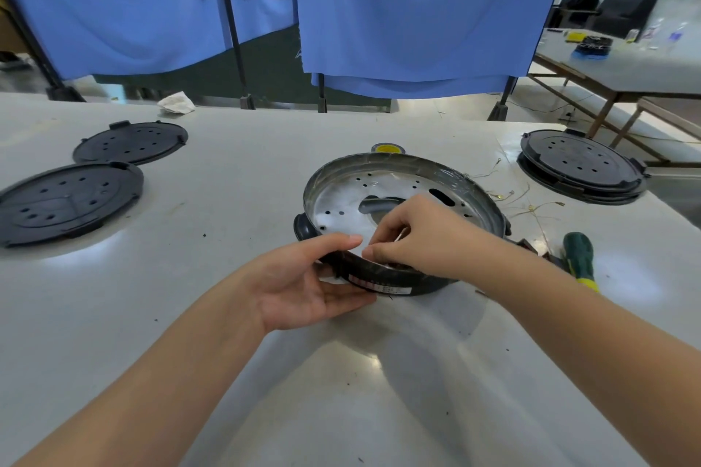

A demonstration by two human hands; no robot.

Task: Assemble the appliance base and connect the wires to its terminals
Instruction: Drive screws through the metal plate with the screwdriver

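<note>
Base (402,186) — left hand (303,284) grips rim | wires (531,207), screwdriver (580,258) beside

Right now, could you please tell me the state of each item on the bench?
Appliance base: open side up, uncovered.
Left hand: grips base's near rim.
Right hand: pinching something small at rim.
Loose wires: unconnected, on table.
Screwdriver: lying unused.
Black covers: flat, unfitted.

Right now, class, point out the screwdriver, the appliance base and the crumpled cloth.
screwdriver (579,253): head view, on its green handle.
appliance base (394,282): head view, on its dark near wall.
crumpled cloth (176,103): head view, on its middle.
</note>
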